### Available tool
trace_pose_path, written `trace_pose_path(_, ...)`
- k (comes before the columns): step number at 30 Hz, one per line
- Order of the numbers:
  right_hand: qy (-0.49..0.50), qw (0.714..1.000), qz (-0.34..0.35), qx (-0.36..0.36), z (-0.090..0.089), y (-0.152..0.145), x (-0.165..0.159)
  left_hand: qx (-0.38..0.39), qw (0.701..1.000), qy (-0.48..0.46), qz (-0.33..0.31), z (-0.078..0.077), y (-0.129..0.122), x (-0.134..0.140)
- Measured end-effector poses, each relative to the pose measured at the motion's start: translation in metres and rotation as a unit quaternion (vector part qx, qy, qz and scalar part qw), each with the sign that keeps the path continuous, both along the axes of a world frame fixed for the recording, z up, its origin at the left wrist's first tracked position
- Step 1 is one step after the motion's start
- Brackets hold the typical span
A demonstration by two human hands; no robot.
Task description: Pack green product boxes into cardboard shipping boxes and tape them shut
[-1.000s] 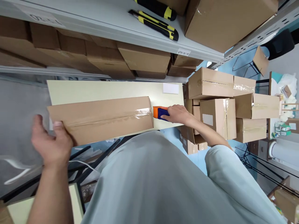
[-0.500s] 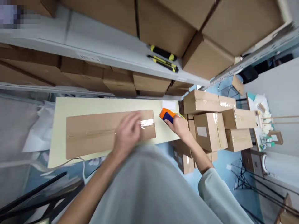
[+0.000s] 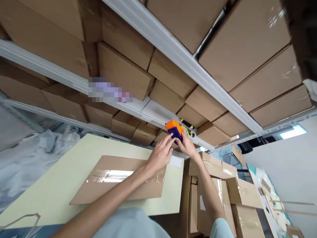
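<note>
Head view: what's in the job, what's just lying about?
In the job:
orange-and-blue tape dispenser in right hand
taped carton on table

Apparently lying about:
black-and-yellow utility knives on shelf
stacked cartons
crumpled white sheeting

Glare whitens the tape (image 3: 114, 176) on the long carton (image 3: 126, 163); above it, shelved boxes (image 3: 121, 71) look dimmer and a patch (image 3: 109, 90) is pixelated. Wide-angle distortion stretches the outer edges.

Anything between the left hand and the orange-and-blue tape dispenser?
Nothing visible. The left hand reaches its fingertips to the blue side of the tape dispenser, gripped by the right hand; contact is unclear. The carton lies lower, on the table, outside that gap.
</note>
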State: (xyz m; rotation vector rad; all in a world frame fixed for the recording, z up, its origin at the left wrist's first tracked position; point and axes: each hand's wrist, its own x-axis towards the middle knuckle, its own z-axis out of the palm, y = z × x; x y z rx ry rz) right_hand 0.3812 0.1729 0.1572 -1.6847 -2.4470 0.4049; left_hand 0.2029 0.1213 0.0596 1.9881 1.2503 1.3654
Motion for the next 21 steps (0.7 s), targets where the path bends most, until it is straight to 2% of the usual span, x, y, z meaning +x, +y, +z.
trace_pose_path(4,-0.025,0.995,0.065,0.074,-0.008,0.076,-0.037,-0.019,0.999,0.019,0.046,0.003,0.059,-0.023)
trace_pose_path(6,-0.065,0.994,0.059,0.064,-0.011,0.107,-0.057,-0.04,0.997,0.027,0.052,0.004,0.082,-0.033)
trace_pose_path(8,-0.098,0.993,0.041,0.04,-0.015,0.129,-0.074,-0.05,0.997,0.026,0.056,0.003,0.093,-0.041)
trace_pose_path(11,-0.116,0.993,0.028,0.017,-0.025,0.148,-0.088,-0.041,0.997,0.023,0.057,-0.004,0.087,-0.053)
trace_pose_path(16,-0.117,0.993,0.015,0.018,-0.044,0.154,-0.087,-0.034,0.997,-0.004,0.062,-0.026,0.047,-0.07)
trace_pose_path(21,-0.106,0.994,-0.004,0.039,-0.053,0.153,-0.084,-0.078,0.995,0.003,0.067,-0.039,0.018,-0.065)
